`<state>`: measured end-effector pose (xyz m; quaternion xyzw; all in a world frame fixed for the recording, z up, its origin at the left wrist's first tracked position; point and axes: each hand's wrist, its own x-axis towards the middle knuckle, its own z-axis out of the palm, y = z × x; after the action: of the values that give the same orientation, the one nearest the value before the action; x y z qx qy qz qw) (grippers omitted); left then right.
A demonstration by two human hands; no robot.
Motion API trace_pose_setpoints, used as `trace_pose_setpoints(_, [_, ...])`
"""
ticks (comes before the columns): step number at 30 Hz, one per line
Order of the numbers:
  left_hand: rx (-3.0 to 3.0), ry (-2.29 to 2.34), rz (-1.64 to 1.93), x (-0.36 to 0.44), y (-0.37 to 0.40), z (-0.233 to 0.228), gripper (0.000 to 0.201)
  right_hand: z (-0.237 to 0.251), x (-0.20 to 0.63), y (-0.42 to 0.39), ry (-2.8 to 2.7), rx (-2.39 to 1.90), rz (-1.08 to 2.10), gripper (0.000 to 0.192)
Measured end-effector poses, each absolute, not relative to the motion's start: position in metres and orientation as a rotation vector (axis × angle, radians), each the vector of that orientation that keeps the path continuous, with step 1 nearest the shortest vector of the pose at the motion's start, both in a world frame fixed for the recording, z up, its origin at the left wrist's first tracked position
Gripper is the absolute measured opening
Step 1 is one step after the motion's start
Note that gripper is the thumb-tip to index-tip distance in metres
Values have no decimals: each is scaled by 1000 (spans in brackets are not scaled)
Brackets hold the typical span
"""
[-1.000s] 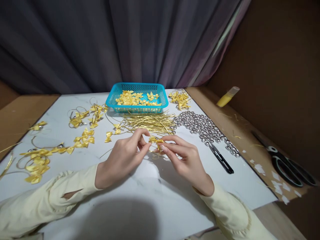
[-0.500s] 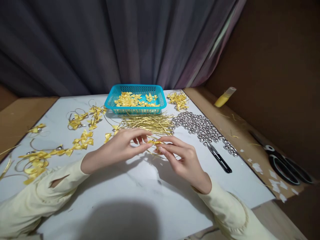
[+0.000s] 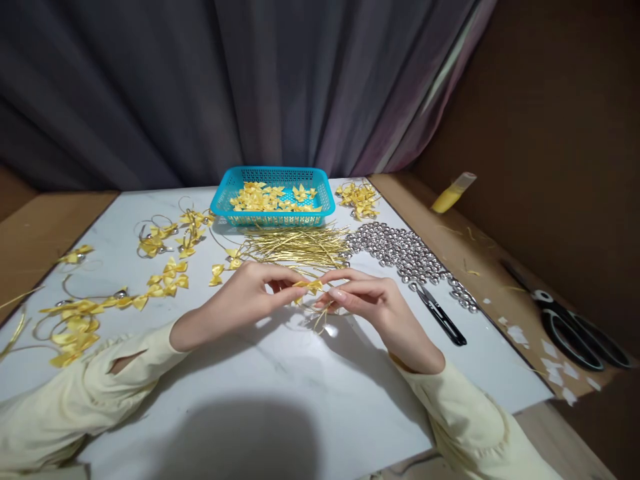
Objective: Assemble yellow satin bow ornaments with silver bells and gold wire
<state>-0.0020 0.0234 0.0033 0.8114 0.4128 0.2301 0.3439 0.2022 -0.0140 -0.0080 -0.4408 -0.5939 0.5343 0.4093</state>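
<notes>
Between thumb and fingers, my left hand (image 3: pixel 260 290) pinches a yellow ribbon bow (image 3: pixel 311 287) above the middle of the table. Close beside it, my right hand (image 3: pixel 367 303) is closed on a thin gold cord (image 3: pixel 320 319), whose loose ends hang below the fingertips. Where the cord meets the bow is partly hidden by the fingers. Just beyond my hands lies a heap of gold cords (image 3: pixel 300 245). Silver bells or beads (image 3: pixel 400 250) spread out to the right of the heap.
A blue basket (image 3: pixel 273 218) with yellow bows stands at the back. Finished-looking bows on cords (image 3: pixel 77 327) lie at left. Black thread snips (image 3: pixel 443 317) rest right of my hand; large scissors (image 3: pixel 570 333) and a yellow tube (image 3: pixel 453 193) are on the brown surface.
My right hand has shifted slightly right and turned. The bow shows more plainly in my left fingers, and cord ends now hang below my right fingertips.
</notes>
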Motion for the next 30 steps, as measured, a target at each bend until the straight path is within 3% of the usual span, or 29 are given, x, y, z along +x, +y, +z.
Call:
trace_pose_setpoints(9, [1888, 1085, 447, 0, 24, 9, 25, -7, 204, -15, -1492, -1122, 1328, 19])
trace_pose_setpoints(18, [1889, 1114, 479, -2, 26, 6, 28, -11, 210, -11, -1336, -1124, 1534, 18])
trace_pose_setpoints(30, [1805, 1074, 542, -2, 27, 7, 29, -24, 208, -2, -1629, -1398, 674, 18])
